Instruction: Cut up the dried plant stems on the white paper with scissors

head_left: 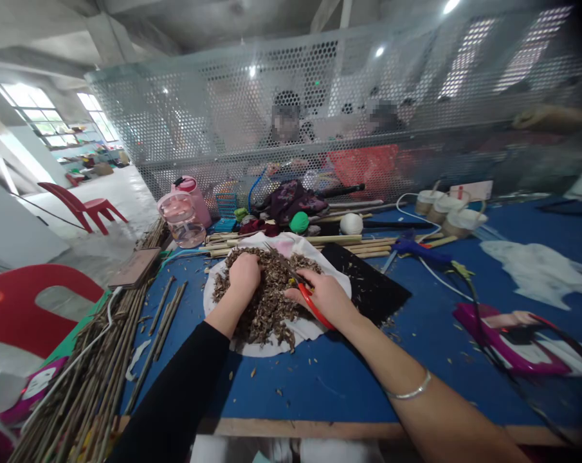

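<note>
A pile of brown, dry plant scraps [269, 302] lies on a white cloth [314, 331] in the middle of the blue table. My left hand [245, 273] is at the pile's left side, fingers curled down into the scraps. Their tips are hidden, and what they hold cannot be made out. Scissors with red-orange handles [316, 307] are gripped in my right hand [327, 296], at the pile's right side. The blades point up and left over the scraps, toward my left hand. Whether the blades touch anything is unclear.
Bundled thin sticks [98, 366] line the table's left edge. Behind the cloth are a pink jug [182, 215], a white ball [351, 224] and a green ball [299, 222]. A black sheet [372, 283] and a magenta device [512, 341] lie rightward. Perforated metal screening [199, 122] stands behind.
</note>
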A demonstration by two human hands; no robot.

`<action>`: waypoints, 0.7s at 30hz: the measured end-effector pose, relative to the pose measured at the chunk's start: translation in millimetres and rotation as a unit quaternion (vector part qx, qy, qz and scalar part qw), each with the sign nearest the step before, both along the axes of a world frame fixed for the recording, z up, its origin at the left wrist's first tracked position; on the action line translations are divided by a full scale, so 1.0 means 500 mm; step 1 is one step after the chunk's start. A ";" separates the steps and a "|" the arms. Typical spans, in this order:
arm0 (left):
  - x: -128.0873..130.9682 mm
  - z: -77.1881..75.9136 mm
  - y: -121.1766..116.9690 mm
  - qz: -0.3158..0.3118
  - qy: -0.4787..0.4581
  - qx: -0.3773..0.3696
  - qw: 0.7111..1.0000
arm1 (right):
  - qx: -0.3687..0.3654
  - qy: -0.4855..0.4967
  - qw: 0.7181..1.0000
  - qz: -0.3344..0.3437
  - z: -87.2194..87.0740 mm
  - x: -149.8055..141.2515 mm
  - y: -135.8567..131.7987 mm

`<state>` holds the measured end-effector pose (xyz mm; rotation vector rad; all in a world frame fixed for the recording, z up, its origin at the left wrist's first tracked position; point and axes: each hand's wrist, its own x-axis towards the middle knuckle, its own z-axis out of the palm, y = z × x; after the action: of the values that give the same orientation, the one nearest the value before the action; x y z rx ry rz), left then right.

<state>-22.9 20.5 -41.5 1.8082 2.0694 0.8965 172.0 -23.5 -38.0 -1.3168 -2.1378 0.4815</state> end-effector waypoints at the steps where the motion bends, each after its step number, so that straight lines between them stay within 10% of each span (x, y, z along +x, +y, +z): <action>1: -0.002 -0.001 0.001 -0.006 -0.004 -0.002 1.000 | 0.000 0.000 1.000 0.001 0.000 0.000 0.000; 6: -0.008 0.008 -0.030 -0.056 0.011 0.006 0.998 | -0.005 -0.003 1.000 0.011 0.001 0.000 -0.002; 10: -0.009 0.015 -0.079 -0.034 -0.162 0.000 0.986 | -0.013 -0.008 1.000 0.014 0.001 -0.006 -0.006; 21: 0.012 -0.002 -0.130 -0.055 -0.621 -0.124 0.772 | -0.047 0.019 0.999 -0.006 0.003 -0.024 -0.015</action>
<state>-17.1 -44.7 -42.4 0.7127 1.0860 1.2089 159.8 -31.1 -36.4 -1.3606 -2.0974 0.6041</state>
